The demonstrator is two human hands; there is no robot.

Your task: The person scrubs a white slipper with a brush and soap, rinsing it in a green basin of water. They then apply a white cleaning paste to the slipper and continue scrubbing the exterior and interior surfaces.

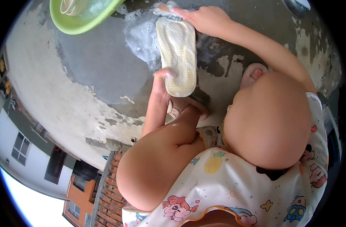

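Note:
A pale shoe [178,56] lies with its ridged, cream-coloured sole facing up, smeared with white suds. My left hand [164,79] grips its near end, the thumb over the edge of the sole; the other fingers are hidden beneath. At the shoe's far end my right hand [204,20] holds a scrubbing brush [167,12] with foam on its bristles. The brush is close to the tip of the sole; whether they touch, I cannot tell. White foam [143,39] spreads over the wet concrete left of the shoe.
A light green basin [76,29] with sudsy water and a whitish item [73,7] stands at the upper left. Part of a shiny metal container [296,8] shows at the upper right. My slippered feet are near the shoe. A brick wall [112,187] is at the lower left.

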